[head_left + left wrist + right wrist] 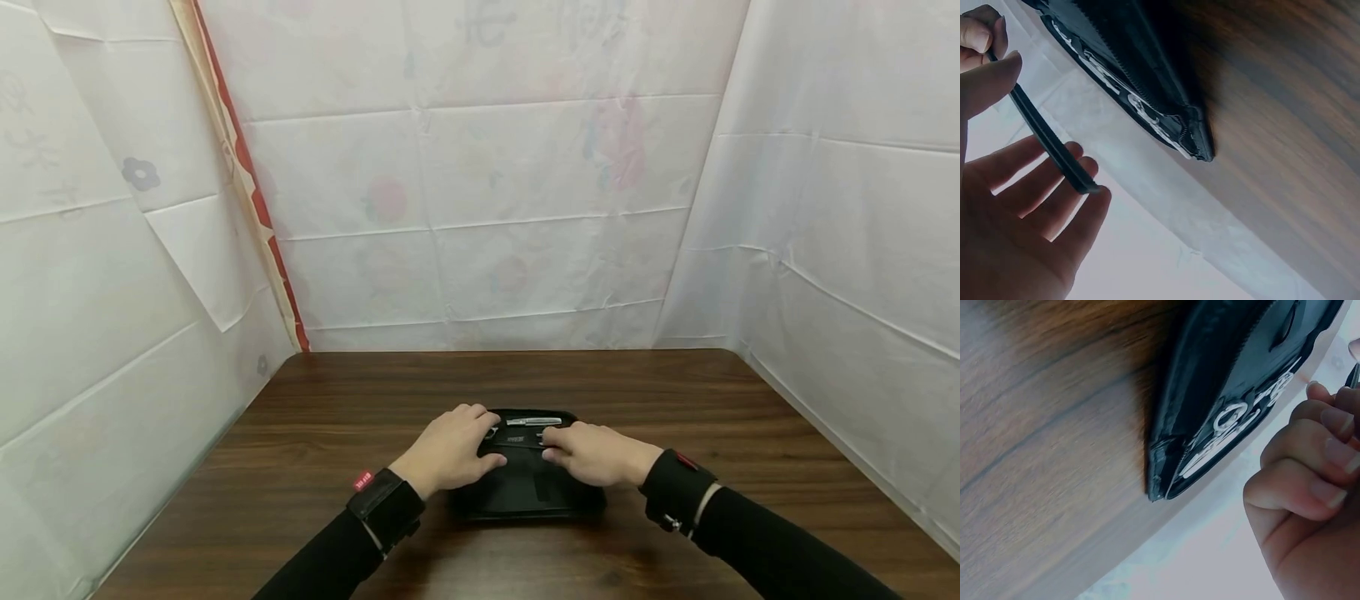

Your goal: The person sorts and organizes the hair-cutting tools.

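A black zip case (517, 487) lies on the table under both hands, its zipper open. Silver metal pieces (1100, 74) show inside, one with a ring-shaped end (1230, 417). Above the case, a thin, flat black strip (521, 438) with small pale lettering spans the two hands; its exact kind is unclear. My left hand (453, 450) holds one end between thumb and fingertips, the fingers spread along it in the left wrist view. With curled fingers, my right hand (592, 452) pinches the other end, mostly cut off in the right wrist view.
The dark wood table (337, 400) surrounds the case. Pale printed sheets (480, 183) hang behind the table and along both sides. A red-and-cream edging (258, 200) runs down the back left corner. Black bands circle both wrists.
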Available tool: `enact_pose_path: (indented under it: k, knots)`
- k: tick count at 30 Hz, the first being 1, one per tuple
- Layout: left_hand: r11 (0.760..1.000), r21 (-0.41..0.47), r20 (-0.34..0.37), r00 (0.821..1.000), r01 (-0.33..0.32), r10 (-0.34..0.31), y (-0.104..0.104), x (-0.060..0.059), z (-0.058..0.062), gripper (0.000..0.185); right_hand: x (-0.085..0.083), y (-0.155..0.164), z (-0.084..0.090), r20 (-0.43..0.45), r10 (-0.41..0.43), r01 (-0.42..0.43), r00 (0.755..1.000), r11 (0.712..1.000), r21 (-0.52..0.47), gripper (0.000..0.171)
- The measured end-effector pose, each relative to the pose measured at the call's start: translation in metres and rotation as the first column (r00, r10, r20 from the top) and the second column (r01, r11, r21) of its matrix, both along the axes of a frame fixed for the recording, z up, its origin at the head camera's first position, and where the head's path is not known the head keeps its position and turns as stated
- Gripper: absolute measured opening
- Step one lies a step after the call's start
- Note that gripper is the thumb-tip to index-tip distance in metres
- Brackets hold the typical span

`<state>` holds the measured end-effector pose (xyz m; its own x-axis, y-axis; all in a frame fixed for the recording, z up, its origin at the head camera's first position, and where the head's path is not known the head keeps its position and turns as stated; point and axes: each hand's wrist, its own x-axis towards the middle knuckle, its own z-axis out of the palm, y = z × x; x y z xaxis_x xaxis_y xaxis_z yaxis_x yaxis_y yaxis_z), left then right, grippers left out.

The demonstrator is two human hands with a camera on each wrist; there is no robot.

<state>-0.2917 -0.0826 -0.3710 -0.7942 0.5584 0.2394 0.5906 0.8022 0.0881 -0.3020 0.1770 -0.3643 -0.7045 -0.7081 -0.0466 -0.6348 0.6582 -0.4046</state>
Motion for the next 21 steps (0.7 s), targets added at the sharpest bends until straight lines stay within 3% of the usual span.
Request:
enact_pose_path:
  k: [7, 16, 21]
  knots:
    - [1.0, 0.012, 0.028, 1.0, -0.001, 0.001, 0.0012, 0.002, -0.0009, 0.045, 0.003, -0.0046, -0.0014, 0.003, 0.037, -0.037, 0.999, 0.999, -0.008, 0.02]
    - [1.0, 0.025, 0.0, 1.0, 0.003, -0.003, 0.0001, 0.0011, -0.0074, 0.019, 0.0015, -0.009, -0.0025, -0.015, 0.067, -0.067, 0.998, 0.998, -0.019, 0.021]
    - [0.997, 0.075, 0.06, 0.998, 0.004, -0.009, -0.002, 0.0026, -0.0073, 0.024, -0.0006, -0.008, -0.0003, -0.028, 0.059, -0.06, 0.998, 0.998, -0.032, 0.021]
